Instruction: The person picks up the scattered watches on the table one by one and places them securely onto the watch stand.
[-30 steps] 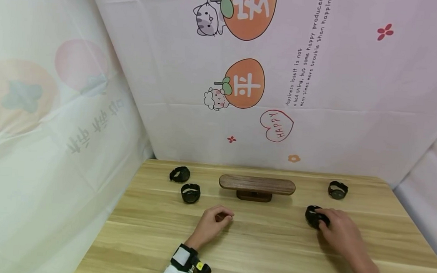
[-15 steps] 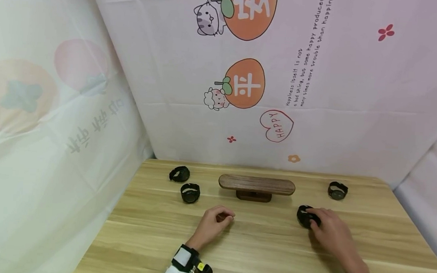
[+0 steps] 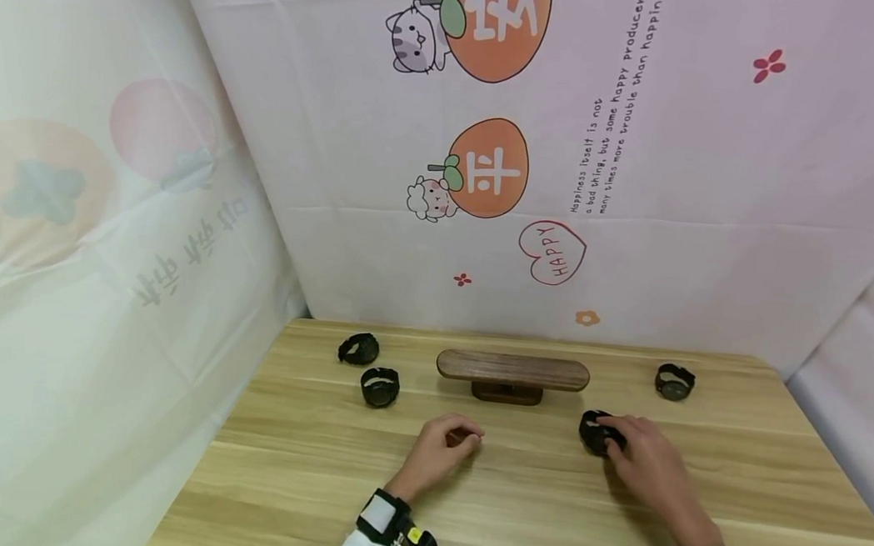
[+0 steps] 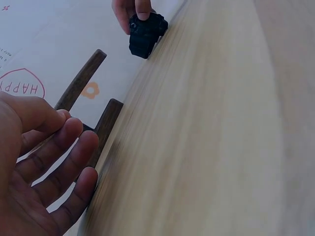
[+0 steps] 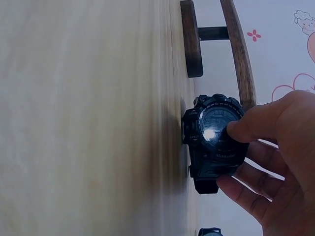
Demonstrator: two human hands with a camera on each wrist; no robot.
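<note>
My right hand (image 3: 648, 465) grips a black wristwatch (image 5: 218, 130), thumb on its face and fingers behind it. In the right wrist view the watch is close to the tabletop; whether it touches the wood is hard to tell. Holding nothing, my left hand (image 3: 439, 454) is loosely curled over the middle of the table, its thumb and index fingertip close together in the left wrist view. Behind and between the hands stands a dark wooden watch stand (image 3: 513, 369) with a long rounded bar on a short base.
Two black watches, one at the back (image 3: 360, 348) and one nearer (image 3: 381, 387), lie left of the stand. Another black watch (image 3: 675, 383) lies at the back right. A printed white cloth (image 3: 378, 253) hangs behind the wooden table (image 3: 304, 482).
My right hand has moved left with the watch, closer to the stand. My left hand has shifted slightly to the right. The stand and the other watches stay in place.
</note>
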